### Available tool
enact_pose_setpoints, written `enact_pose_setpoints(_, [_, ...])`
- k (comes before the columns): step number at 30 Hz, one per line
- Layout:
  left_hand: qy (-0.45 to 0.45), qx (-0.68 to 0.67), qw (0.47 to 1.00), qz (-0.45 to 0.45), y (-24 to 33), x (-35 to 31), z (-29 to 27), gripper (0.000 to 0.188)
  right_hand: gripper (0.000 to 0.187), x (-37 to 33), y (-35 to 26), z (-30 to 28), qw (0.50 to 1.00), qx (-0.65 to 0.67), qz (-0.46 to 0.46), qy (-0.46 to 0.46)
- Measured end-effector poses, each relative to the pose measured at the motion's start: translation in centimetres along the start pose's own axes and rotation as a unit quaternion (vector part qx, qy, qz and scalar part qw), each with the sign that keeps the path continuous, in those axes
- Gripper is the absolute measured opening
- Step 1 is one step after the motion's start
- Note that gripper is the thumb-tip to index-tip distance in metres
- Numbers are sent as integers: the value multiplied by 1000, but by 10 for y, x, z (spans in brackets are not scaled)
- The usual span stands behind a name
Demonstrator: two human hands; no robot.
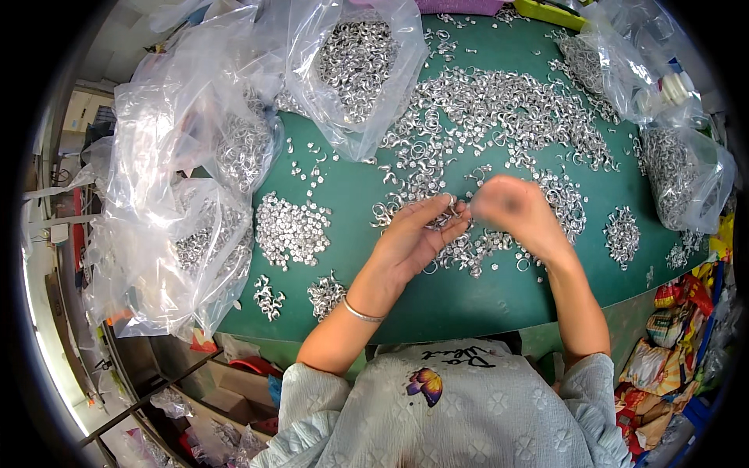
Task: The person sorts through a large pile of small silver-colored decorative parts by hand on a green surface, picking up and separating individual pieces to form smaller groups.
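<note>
My left hand (417, 234) is turned partly palm up over the middle of the table, its fingers curled around a few small silver metal pieces (450, 210). Close on its right, my right hand (511, 207) is curled and blurred by motion; whatever its fingertips may hold is hidden. Beneath and beyond both hands, a wide heap of small silver metal parts (499, 105) spreads over the green tabletop (452, 312). Some look like rings, others like small curved or flower-shaped pieces. A sorted pile of small round pieces (292, 228) lies to the left.
Clear plastic bags of metal parts (355, 66) stand at the far side, with more bags (168, 218) along the left and another bag (675, 175) at right. Smaller piles (326, 295) lie near the front edge and a separate pile (622, 236) at right. Colourful packets (663, 343) sit below the table.
</note>
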State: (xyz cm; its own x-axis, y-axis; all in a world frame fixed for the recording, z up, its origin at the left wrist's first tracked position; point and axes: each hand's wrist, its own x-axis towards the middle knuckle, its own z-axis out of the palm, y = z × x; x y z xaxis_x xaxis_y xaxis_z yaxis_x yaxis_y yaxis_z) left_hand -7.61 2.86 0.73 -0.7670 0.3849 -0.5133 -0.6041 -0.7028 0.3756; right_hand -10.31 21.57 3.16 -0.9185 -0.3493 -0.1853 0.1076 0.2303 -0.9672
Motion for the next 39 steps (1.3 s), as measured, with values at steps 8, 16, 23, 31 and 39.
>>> enact_pose_setpoints(8, [-28,10,999,-37,-7,-3,4,17,15,-10,-15,9,996,-74,-10,40])
enact_pose_setpoints(16, [10,15,998,-68,-5,-10,12,25,12,-2,8,-11,950,305,65,-34])
enact_pose_setpoints(23, [86,-49,994,-44,8,-18,8,27,18,36,19,-16,870,482,107,22])
enact_pose_setpoints(31, [88,175,980,41,32,-3,2,24,12,63,37,18,903,-361,-167,164])
enact_pose_setpoints(39, [139,665,653,335,39,42,-5,19,19,60,24,9,939,-297,-105,136])
